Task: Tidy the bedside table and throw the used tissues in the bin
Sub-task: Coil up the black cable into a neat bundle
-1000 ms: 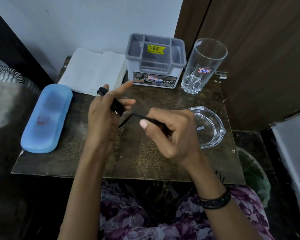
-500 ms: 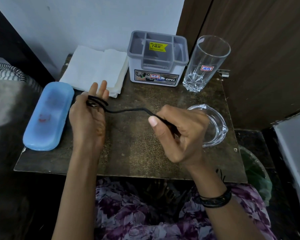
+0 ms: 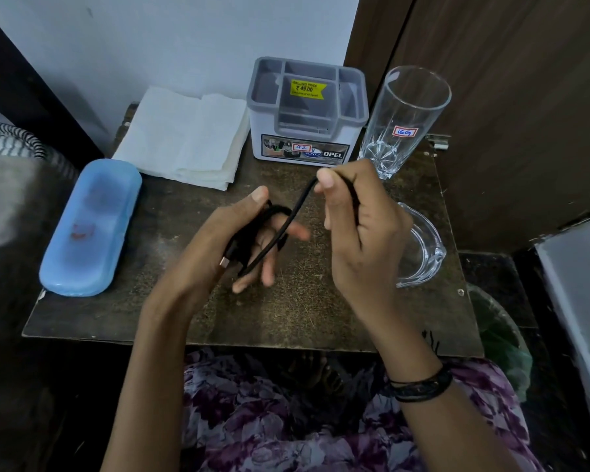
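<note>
while the left hand (image 3: 239,240) hovers over the middle of the bedside table (image 3: 314,311), a black cable (image 3: 297,212) lies looped around its spread fingers, with the plug end resting against the palm near the wrist. the fingers look mostly straight, though motion blur makes their exact pose hard to read. the right hand (image 3: 358,233) is closed around the free length of the cable, thumb and forefinger pinching it just beside the left hand, raised a little above the tabletop. a stack of white tissues (image 3: 184,141) lies flat at the back left of the table, against the wall. beside it stands a grey organiser box (image 3: 307,110), and to its right a tall drinking glass (image 3: 406,120) stands upright. a blue case (image 3: 89,226) lies along the left edge. a glass ashtray (image 3: 419,247) sits partly hidden behind the right hand. a bin with a green liner (image 3: 501,342) stands on the floor just beside the table's right edge.
</note>
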Available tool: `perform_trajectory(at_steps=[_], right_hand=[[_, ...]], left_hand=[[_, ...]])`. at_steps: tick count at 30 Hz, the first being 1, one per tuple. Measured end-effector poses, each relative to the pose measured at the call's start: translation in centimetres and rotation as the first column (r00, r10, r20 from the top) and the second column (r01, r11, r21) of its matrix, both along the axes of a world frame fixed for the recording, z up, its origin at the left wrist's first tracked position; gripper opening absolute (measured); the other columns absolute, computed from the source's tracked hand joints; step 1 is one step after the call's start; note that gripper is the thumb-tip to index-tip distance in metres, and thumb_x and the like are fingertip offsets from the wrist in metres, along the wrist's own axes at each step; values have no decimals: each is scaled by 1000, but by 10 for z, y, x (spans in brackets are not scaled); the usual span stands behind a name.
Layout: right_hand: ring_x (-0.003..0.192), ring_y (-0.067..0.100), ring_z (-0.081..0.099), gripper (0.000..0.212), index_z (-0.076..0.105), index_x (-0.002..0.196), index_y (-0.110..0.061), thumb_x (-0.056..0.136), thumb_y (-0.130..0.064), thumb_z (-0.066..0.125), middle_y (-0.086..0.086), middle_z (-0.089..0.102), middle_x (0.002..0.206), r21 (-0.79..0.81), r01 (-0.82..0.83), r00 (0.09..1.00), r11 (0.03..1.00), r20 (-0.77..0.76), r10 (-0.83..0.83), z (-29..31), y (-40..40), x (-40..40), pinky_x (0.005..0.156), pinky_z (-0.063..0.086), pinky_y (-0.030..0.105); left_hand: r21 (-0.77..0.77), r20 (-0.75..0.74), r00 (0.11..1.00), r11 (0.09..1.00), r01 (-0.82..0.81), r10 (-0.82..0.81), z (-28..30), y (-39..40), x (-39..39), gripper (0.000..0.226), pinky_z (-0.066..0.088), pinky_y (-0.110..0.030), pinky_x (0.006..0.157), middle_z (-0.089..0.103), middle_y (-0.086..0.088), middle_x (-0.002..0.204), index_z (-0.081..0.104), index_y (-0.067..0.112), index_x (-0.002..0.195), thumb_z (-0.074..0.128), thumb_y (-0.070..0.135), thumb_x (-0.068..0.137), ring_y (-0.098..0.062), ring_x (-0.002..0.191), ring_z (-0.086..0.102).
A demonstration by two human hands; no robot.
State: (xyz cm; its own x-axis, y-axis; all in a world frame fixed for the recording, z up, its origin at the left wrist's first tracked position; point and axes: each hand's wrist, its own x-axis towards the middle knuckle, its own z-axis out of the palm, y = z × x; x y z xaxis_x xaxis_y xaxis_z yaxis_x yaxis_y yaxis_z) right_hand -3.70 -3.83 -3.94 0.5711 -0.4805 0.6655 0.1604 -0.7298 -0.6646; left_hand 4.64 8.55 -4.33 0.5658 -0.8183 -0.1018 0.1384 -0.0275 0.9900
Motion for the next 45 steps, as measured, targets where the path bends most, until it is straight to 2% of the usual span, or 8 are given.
perform_trajectory(at_steps=[9,14,20,24,28,33,41,45], right_hand=[[45,11,48,40,59,88,-15,98,-40,31,-7,48,53,133,-38,857,990,-505,101,-10,5,9,45,38,29],[62,32,59,33,54,78,-10,100,-28,38,8,57,65,191,-162,787,968,-567,243,-11,22,10,58,46,42],[52,21,55,19,65,79,-15,91,-26,55,0,61,61,-37,-330,765,943,-597,244,-8,23,4,49,45,33],[62,16,64,15,66,78,-19,85,-32,64,-5,69,74,-171,-254,875,952,-460,151,-8,15,5,52,52,35],[57,9,58,20,66,78,-18,83,-37,67,-8,61,72,-319,-179,931,931,-360,55,-8,0,1,45,47,31],[59,10,59,18,72,90,-19,87,-34,63,-1,63,75,-389,-115,965,914,-264,10,-8,-12,-4,45,47,30],[65,13,61,23,71,103,-18,94,-30,54,-2,65,78,-27,-20,947,999,-320,10,-13,-16,6,54,48,37],[72,22,65,25,68,107,-17,96,-25,46,4,70,83,126,-137,883,983,-435,179,-18,-2,11,63,51,43]], left_hand=[[-484,-319,927,875,18,-196,-3,-1,-9,33,18,-13,30,49,12,35,72,13,100,65,29,72,-9,24,19],[-489,-445,892,812,-319,82,6,-13,-9,39,43,-9,47,75,9,93,48,10,126,32,7,90,0,39,49],[-186,24,896,883,-432,443,-7,-8,3,56,50,-12,72,58,17,123,4,16,148,29,3,99,-1,90,68],[20,322,884,931,-363,338,-11,-7,5,45,41,0,67,62,42,83,33,4,141,37,1,97,25,75,54],[74,305,910,945,-318,282,-9,-10,3,22,44,-23,48,57,5,54,63,36,106,48,27,93,-15,47,52],[89,130,985,989,-121,109,-1,-9,2,40,34,-16,36,57,-8,44,66,16,62,47,42,86,-17,28,38],[-126,-208,975,990,55,-81,-2,0,-1,27,19,-11,28,42,4,27,72,15,63,55,29,78,-4,17,26],[-339,-327,945,933,-119,1,0,-7,-5,40,33,-8,32,53,8,36,69,11,102,33,22,88,0,24,35]])
